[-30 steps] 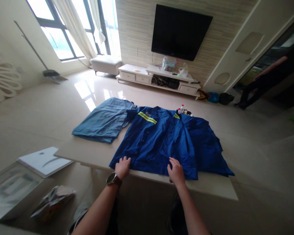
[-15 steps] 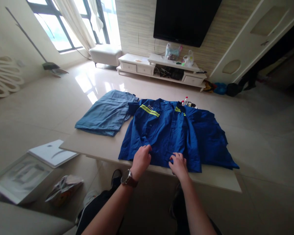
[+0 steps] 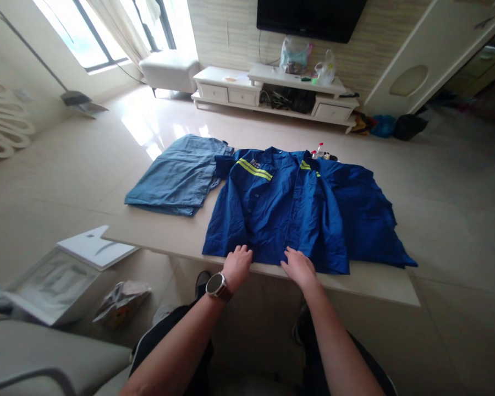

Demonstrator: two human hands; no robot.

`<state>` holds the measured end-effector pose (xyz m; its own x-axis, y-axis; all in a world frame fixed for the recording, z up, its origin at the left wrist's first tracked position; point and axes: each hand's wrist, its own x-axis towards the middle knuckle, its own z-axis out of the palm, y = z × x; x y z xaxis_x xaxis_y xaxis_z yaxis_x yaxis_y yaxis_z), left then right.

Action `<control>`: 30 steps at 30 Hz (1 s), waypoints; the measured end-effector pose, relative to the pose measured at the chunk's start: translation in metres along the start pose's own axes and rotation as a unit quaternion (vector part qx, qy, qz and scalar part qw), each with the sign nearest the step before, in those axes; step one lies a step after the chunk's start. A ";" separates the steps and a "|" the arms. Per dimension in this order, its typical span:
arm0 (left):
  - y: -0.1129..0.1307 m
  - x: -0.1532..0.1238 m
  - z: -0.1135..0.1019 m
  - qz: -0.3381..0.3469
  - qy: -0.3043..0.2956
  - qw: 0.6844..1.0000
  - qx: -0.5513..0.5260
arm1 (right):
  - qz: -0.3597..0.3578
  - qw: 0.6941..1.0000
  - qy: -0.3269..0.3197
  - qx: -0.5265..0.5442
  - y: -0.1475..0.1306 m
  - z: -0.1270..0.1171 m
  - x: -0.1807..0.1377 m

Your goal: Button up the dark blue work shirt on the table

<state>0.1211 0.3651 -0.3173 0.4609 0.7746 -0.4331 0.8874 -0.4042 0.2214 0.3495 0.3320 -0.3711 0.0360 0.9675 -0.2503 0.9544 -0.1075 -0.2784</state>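
1. The blue work jacket (image 3: 289, 209) lay spread front-up on the table (image 3: 371, 283), collar at the far side and hem along the near edge, with its right sleeve trailing toward the table's right end.
2. The left hand (image 3: 237, 265), a watch (image 3: 216, 286) on its wrist, rested on the hem with fingers curled; whether it pinched cloth could not be told.
3. The right hand (image 3: 299, 267) lay open and flat on the hem just right of the left hand.
4. The jacket looked like a soft, light, limp weave. It would likely sag and crease when lifted, and slide easily on the smooth top.
5. The hem corners, shoulder seams or collar seemed the firmest places to take hold.
6. A folded grey-blue garment (image 3: 177, 176) lay just left of the jacket, touching its left sleeve.
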 end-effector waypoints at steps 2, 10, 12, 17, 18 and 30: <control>-0.002 0.004 0.004 0.001 0.025 1.000 0.017 | -0.010 1.000 0.017 0.004 -0.001 -0.002 0.002; -0.010 0.011 0.023 0.017 0.084 0.996 0.019 | -0.065 0.927 0.284 0.235 -0.012 -0.055 -0.008; -0.012 0.011 0.022 0.020 0.084 0.996 0.021 | -0.039 0.869 0.362 0.333 -0.014 -0.066 -0.013; -0.011 0.015 0.024 0.015 0.084 0.996 0.029 | 0.061 0.725 0.415 0.547 -0.006 -0.075 -0.013; -0.010 0.016 0.025 0.016 0.085 0.996 0.031 | 0.065 0.698 0.409 0.584 -0.003 -0.075 -0.011; 0.000 0.019 -0.012 0.015 0.407 0.891 -0.201 | 0.057 0.665 0.372 0.645 0.007 -0.080 -0.016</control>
<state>0.1299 0.3853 -0.3146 0.1895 0.9285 0.3194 0.7290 -0.3509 0.5877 0.3795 0.3345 -0.2953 0.6807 0.7304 0.0566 -0.0987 0.1679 -0.9808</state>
